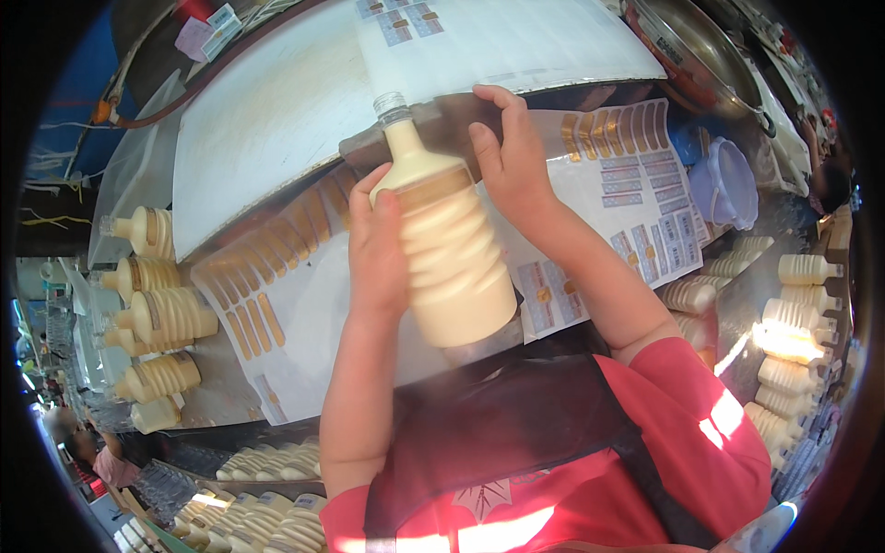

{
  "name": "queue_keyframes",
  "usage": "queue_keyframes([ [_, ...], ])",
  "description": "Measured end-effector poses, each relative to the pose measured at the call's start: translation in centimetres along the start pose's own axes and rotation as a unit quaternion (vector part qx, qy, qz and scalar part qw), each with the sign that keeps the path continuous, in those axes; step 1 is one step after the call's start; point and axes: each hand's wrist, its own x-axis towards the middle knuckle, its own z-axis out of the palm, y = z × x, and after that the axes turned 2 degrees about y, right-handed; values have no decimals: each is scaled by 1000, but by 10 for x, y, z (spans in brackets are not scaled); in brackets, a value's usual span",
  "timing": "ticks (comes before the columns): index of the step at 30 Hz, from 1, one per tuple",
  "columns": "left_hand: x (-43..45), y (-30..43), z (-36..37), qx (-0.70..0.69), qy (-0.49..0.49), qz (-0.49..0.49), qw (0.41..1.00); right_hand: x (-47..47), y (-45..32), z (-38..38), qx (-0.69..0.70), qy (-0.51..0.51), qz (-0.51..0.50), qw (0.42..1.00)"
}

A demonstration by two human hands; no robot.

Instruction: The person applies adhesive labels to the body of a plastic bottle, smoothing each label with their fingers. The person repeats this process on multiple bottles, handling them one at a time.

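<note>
A cream-coloured ribbed bottle [453, 256] with a clear threaded neck lies before me, its neck pointing away. A brown-gold label strip sits across its shoulder. My left hand [377, 249] grips the bottle's left side, the thumb on the shoulder near the strip's end. Just off the bottle's right shoulder is my right hand [511, 159], its fingers apart with nothing between them. Under the bottle and to the left spreads a sheet of gold label strips [311, 318]. Another label sheet [581, 186] extends to the right, bearing gold strips and blue-grey printed labels.
Similar bottles [173, 314] stand in a group at the left, with more [792, 318] at the far right. A white board [276, 117] lies beyond the sheets. A lilac bucket [724, 183] and a large metal basin [698, 48] are at the right. People are in the background.
</note>
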Motion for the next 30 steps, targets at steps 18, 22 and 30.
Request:
queue_keyframes([
  [18,2,-9,-3,-23,5,5,1000,-11,-17,-25,85,35,57,994],
  [22,1,-4,-2,-18,13,-9,1000,-36,-43,-37,-91,16,-95,991],
  [30,-3,4,-14,-239,-89,-68,965,-34,-107,-3,-130,-52,-307,941],
])
